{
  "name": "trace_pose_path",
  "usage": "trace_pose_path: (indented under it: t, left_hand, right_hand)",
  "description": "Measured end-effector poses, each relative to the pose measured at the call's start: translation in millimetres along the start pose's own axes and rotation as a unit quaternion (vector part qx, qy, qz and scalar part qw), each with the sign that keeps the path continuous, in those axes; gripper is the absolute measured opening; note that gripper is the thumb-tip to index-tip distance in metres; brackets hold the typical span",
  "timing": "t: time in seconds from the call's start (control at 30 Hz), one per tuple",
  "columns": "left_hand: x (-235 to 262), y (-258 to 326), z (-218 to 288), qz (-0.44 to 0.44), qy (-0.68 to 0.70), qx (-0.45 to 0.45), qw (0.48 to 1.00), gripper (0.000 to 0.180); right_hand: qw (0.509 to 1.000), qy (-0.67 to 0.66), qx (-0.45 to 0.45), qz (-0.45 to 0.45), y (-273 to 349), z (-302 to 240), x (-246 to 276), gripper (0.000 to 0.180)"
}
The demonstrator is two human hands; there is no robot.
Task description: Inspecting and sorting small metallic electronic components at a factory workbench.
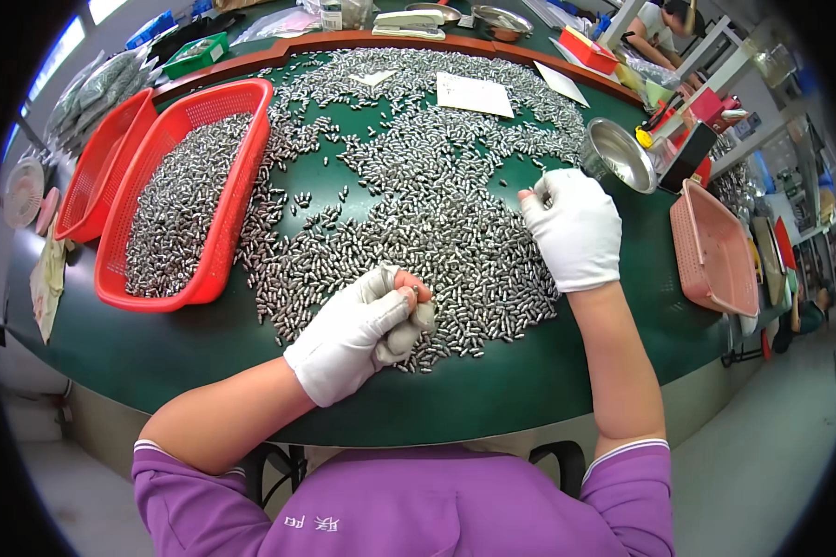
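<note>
A wide layer of small, shiny, ribbed metal parts (pixel 464 241) covers much of the green table. My left hand (pixel 358 330), in a white glove with bare fingertips, is closed in a pinch above the near edge of the heap. A small metal part (pixel 416 291) shows between its thumb and fingers. Farther off, my right hand (pixel 574 227), gloved likewise with its thumb tip bare, hangs over the right edge of the heap. Its fingers are curled in, and what they hold, if anything, is hidden.
A red basket (pixel 251 176) full of the same parts stands left, with another red basket (pixel 88 204) beside it. White paper slips (pixel 474 95) lie on the heap. At right are a metal bowl (pixel 622 153) and a pink basket (pixel 715 251). Another person (pixel 655 37) sits at far right.
</note>
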State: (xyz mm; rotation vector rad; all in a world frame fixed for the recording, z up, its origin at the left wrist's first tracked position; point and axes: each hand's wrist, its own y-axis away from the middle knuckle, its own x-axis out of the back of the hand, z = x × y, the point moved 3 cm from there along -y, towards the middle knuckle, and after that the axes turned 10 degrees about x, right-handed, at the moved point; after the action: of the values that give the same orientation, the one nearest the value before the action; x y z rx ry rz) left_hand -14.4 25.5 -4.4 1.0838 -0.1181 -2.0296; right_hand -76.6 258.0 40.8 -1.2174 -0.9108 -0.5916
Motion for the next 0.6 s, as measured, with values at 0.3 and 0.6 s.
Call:
trace_pose_path:
  t: [0.3, 0.6]
  left_hand:
    - [-7, 3, 0, -0.065, 0.013, -0.02, 0.998, 0.01]
    - [24, 35, 98, 0.203, -0.12, -0.396, 0.888, 0.006]
  right_hand:
    - [0.995, -0.047, 0.072, 0.042, 5, -17, -1, 0.023]
    - [0.979, -0.072, 0.133, 0.135, 8, -20, 1, 0.015]
